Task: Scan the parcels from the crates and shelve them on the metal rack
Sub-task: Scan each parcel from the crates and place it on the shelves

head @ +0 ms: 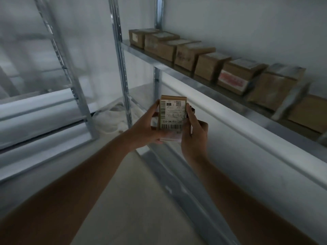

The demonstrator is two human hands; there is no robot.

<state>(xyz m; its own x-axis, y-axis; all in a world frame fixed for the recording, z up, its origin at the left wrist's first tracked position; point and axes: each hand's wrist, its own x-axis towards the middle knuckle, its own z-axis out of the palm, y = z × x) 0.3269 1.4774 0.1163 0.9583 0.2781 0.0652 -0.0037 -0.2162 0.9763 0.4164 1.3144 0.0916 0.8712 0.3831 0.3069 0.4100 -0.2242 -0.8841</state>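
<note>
Close in front of the chest, a small brown parcel (173, 113) is held up in the air, white barcode label facing the camera, left hand (146, 129) curled round its left edge and underside, right hand (193, 131) gripping the right edge with fingers wrapped behind. Something pale and thin sits under the parcel between the hands, too blurred to name. Risk as I judge it: the grip is on the edges only, so a shift to one hand for shelving could let the parcel tip or drop to the floor (134, 200); the label reads upside down from here, so a scan may miss unless it is turned. Just past the hands, the metal rack (123, 82) upright stands, its shelf running off to the right with a row of brown boxes (208, 68) packed side by side, so squeezing this one in could nudge a neighbour off the edge. Low behind the upright lies a crumpled whitish sheet (113, 119). Beyond are dim white walls; a second rack frame (70, 80) stands left. No crates are in view.
</note>
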